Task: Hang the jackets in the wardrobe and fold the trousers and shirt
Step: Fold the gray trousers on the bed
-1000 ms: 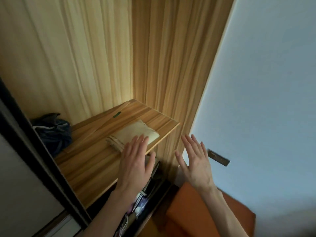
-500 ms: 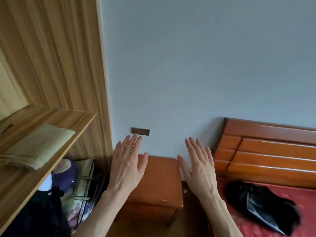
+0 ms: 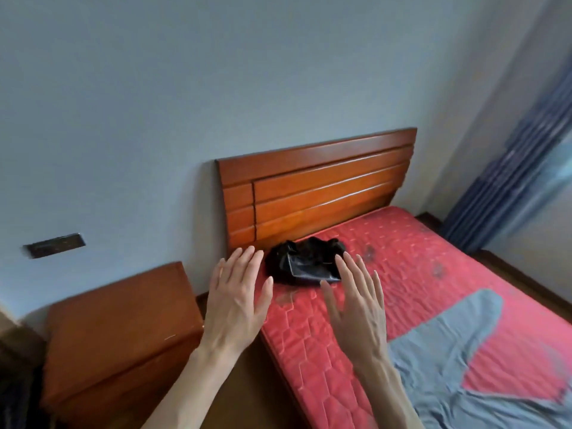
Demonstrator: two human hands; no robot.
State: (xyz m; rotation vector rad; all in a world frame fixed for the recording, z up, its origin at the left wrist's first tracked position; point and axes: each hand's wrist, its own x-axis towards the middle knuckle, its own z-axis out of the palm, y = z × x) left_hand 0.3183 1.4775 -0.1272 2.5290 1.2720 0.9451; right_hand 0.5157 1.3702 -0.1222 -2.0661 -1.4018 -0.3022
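Fingers of the left hand point(image 3: 236, 308) and right hand point(image 3: 357, 308) are straight, slightly spread, and hold nothing. Just beyond the fingertips, a black jacket point(image 3: 305, 263) lies crumpled on the red mattress point(image 3: 402, 252). Grey trousers point(image 3: 458, 351) lie flat on the mattress, right of the right hand.
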